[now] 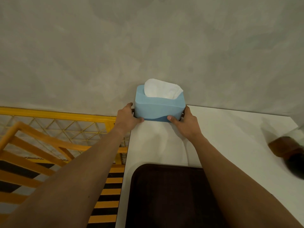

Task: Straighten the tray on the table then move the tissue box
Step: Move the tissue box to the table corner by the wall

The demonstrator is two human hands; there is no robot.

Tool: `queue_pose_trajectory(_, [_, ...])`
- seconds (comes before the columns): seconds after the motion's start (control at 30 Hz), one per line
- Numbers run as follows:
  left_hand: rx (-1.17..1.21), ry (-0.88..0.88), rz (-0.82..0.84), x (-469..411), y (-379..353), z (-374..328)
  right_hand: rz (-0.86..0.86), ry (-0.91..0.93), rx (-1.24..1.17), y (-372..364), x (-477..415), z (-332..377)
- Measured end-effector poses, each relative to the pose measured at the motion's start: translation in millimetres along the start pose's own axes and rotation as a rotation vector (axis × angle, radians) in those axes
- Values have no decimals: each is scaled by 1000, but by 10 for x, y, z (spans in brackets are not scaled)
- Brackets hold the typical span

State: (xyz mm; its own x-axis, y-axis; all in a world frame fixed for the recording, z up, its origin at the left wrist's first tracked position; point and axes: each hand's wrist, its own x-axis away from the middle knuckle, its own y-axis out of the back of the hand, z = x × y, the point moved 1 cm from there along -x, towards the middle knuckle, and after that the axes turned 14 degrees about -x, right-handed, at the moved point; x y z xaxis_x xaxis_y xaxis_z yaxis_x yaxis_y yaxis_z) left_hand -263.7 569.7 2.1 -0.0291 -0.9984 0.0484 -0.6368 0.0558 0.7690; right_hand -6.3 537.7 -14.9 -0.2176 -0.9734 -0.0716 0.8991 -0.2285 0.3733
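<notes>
A light blue tissue box (158, 107) with a white tissue sticking out of its top stands at the far left corner of the white table (230, 137), against the grey wall. My left hand (127, 116) grips its left end and my right hand (185, 120) grips its right end, thumbs on the front face. A dark brown tray (167, 195) lies on the table near me, its edges square with the table's left edge; my right forearm crosses over its right part.
A dark brown object (289, 150), blurred, sits at the table's right side. Left of the table are a yellow mesh railing (65, 119), orange wooden bars and black-and-yellow floor stripes (107, 203). The grey wall closes the far side.
</notes>
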Motion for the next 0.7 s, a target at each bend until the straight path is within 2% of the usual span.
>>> queue_pose_trajectory(0.7, [-66,-43,-30,34,-42,-3,56,-24,46,30,1,-52])
